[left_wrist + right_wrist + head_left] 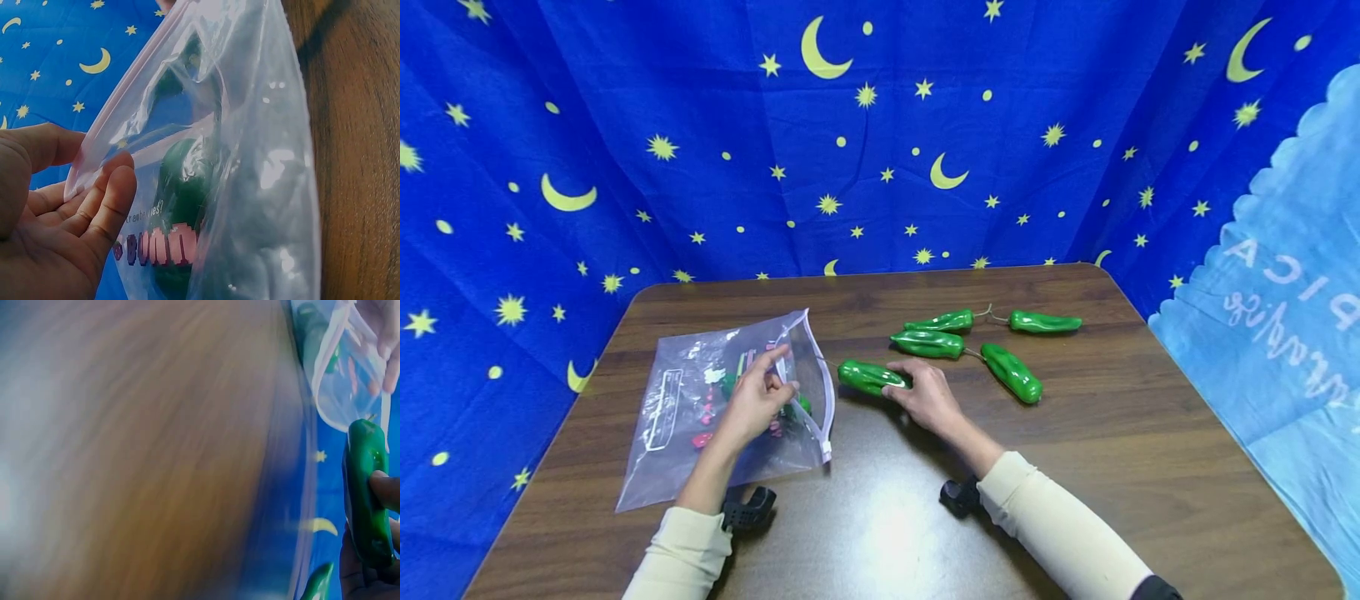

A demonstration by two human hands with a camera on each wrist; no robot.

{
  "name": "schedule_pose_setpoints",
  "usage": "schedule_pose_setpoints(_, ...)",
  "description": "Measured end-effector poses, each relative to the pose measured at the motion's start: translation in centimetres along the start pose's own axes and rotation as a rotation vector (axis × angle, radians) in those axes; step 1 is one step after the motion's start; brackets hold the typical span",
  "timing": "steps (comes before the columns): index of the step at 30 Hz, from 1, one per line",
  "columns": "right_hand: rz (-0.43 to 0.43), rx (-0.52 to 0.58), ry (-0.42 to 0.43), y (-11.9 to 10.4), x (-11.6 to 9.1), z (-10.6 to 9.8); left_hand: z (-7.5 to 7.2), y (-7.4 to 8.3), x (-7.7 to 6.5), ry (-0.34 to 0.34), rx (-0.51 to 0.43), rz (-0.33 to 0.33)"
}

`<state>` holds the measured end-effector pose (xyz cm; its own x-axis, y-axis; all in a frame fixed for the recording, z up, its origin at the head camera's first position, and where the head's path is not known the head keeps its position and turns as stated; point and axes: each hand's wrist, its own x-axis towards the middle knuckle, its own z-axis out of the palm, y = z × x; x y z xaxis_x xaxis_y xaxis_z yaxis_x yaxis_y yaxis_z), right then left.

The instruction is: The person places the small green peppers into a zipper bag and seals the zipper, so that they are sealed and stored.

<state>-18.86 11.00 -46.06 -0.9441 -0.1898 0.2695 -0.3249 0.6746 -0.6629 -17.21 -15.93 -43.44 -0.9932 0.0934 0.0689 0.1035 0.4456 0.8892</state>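
Note:
My left hand (754, 407) pinches the upper edge of the mouth of a clear zip bag (681, 354), holding it raised toward the right. In the left wrist view, the thumb and fingers lie on both sides of the zip strip (103, 134). A green pepper (186, 178) shows through the plastic, behind printed pink lettering. My right hand (929, 395) grips another green pepper (863, 377) just outside the bag's opening, its thin stem pointing at the mouth. The right wrist view shows the thumb on this pepper (365, 487) and fingers behind it.
Several more green peppers lie on the wooden table (1000, 467) right of the bag, including one at the far right (1047, 323) and one nearest my right hand (1012, 373). A blue curtain (880, 133) with moons and stars hangs behind the table.

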Motion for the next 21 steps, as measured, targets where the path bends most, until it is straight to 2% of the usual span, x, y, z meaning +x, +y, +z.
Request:
schedule_pose_setpoints(2,-0.004,0.002,-0.005,-0.5,0.2,0.5,0.0,0.2,-0.1,-0.006,-0.010,-0.012)
schedule_pose_setpoints(6,-0.015,-0.007,0.004,-1.4,0.7,1.5,-0.2,2.4,-0.9,-0.017,-0.004,-0.016)
schedule_pose_setpoints(7,-0.016,-0.015,0.009,-1.6,0.8,1.7,-0.2,2.4,-0.9,-0.017,-0.003,-0.020)
schedule_pose_setpoints(10,-0.004,-0.036,0.019,-2.4,1.2,2.5,-0.2,1.8,-0.8,-0.007,-0.004,-0.003)
schedule_pose_setpoints(13,0.013,-0.054,0.024,-3.1,1.5,3.2,0.0,0.0,-0.2,-0.001,-0.013,0.000)
schedule_pose_setpoints(21,-0.016,-0.063,0.060,-4.2,2.0,4.8,0.0,-0.1,-0.1,0.000,-0.013,0.023)
